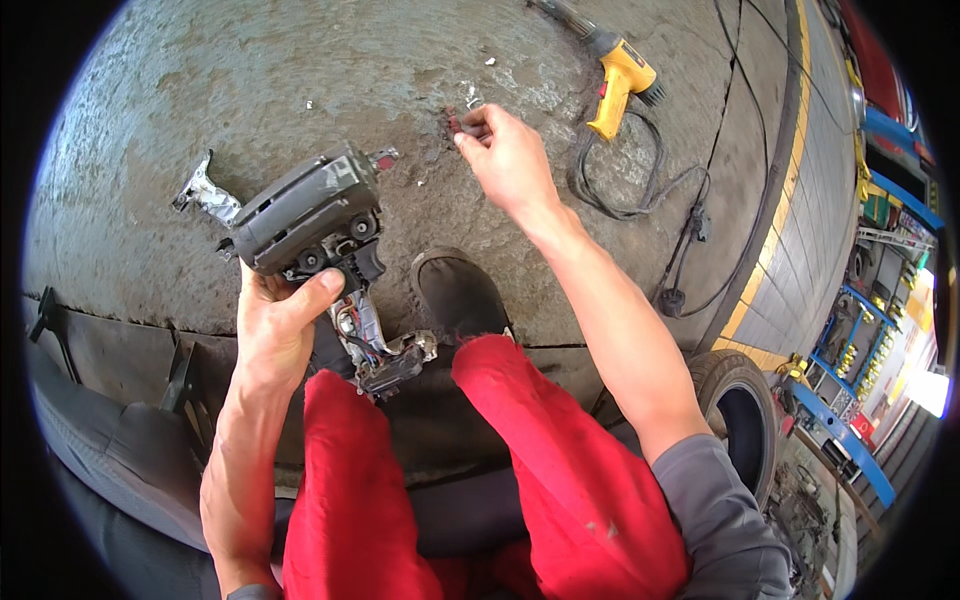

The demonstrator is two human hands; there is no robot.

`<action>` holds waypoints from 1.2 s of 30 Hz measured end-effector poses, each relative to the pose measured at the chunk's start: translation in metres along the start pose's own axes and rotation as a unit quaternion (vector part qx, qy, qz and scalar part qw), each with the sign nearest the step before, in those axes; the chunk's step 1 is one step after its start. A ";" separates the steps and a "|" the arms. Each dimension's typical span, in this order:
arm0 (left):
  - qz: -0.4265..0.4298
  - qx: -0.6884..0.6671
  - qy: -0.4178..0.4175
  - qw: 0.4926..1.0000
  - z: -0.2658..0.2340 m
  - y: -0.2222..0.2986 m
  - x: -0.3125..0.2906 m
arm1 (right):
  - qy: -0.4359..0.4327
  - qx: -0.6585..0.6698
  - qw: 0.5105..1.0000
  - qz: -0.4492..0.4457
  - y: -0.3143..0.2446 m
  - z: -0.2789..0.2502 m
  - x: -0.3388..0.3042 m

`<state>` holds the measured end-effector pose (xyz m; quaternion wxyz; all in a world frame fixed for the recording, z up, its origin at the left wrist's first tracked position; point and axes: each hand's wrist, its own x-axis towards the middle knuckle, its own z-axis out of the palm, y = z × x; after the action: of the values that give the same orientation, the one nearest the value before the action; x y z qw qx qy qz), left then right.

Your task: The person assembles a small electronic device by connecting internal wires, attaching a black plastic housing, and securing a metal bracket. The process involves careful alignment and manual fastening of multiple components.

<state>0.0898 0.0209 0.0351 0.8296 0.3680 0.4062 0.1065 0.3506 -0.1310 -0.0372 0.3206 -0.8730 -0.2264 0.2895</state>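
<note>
In my left hand is a dark grey plastic housing, long and rounded, with round fittings on its near side. My thumb presses on its lower edge. Wires and a scuffed metal piece hang below it, and a silvery bracket sticks out at the far left. A small red tab shows at its right end. Over the floor to the right, my right hand has its fingers pinched together on a small dark red piece. Its exact kind is too small to make out.
A yellow and black heat gun lies on the concrete floor at the far right, its black cord looped nearby. A tyre stands to the right. My dark shoe is below the hands. Small white scraps dot the floor.
</note>
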 end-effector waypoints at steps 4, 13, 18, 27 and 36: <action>-0.001 0.005 -0.008 1.000 0.006 0.007 -0.003 | 0.011 -0.115 0.992 -0.040 0.011 0.019 0.028; -0.013 -0.013 -0.014 1.000 0.012 0.017 -0.005 | -0.047 -0.067 0.997 -0.010 0.000 0.012 0.033; 0.000 -0.014 -0.006 1.000 0.003 0.027 -0.009 | -0.136 0.380 0.911 0.088 -0.050 -0.018 -0.020; -0.012 -0.068 -0.012 0.998 0.003 0.038 -0.009 | -0.228 0.503 0.834 -0.006 -0.077 -0.045 -0.070; 0.010 -0.010 -0.018 1.000 0.022 0.045 -0.009 | -0.203 0.492 0.846 -0.030 -0.095 -0.047 -0.084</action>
<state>0.1059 0.0365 0.0810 0.8393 0.3656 0.3865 0.1118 0.3002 -0.1340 0.0877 0.6640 -0.5150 -0.1405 0.5235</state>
